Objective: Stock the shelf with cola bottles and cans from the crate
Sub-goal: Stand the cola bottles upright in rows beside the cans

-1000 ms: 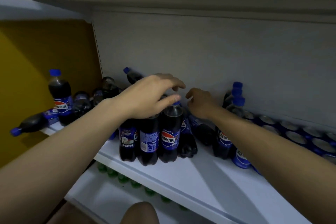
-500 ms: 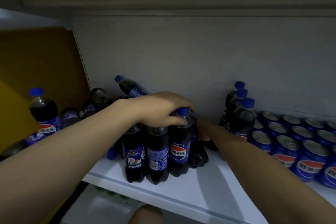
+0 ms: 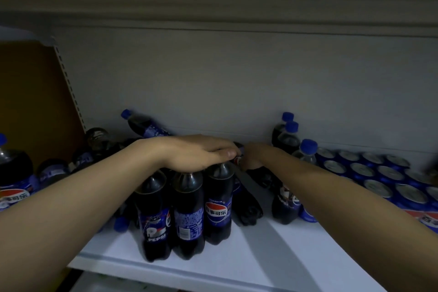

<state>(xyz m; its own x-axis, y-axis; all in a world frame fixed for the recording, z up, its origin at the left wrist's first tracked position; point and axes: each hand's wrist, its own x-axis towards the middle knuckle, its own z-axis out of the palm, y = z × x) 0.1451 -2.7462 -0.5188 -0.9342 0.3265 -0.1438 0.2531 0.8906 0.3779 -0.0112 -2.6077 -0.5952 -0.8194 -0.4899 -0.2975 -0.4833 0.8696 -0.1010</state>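
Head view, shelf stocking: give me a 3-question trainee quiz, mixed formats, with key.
1. True or false: the cans stand to the right of the upright bottles.
2. Multiple choice: the left hand rests on
A. the tops of the front row of three bottles
B. the cans
C. the shelf edge
3. Short answer: how does the bottle at the back wall, behind the left hand, sit?

Key:
1. True.
2. A.
3. Tilted, blue cap up and to the left, lying on other bottles.

Note: what the right hand grips is mostly hidden.
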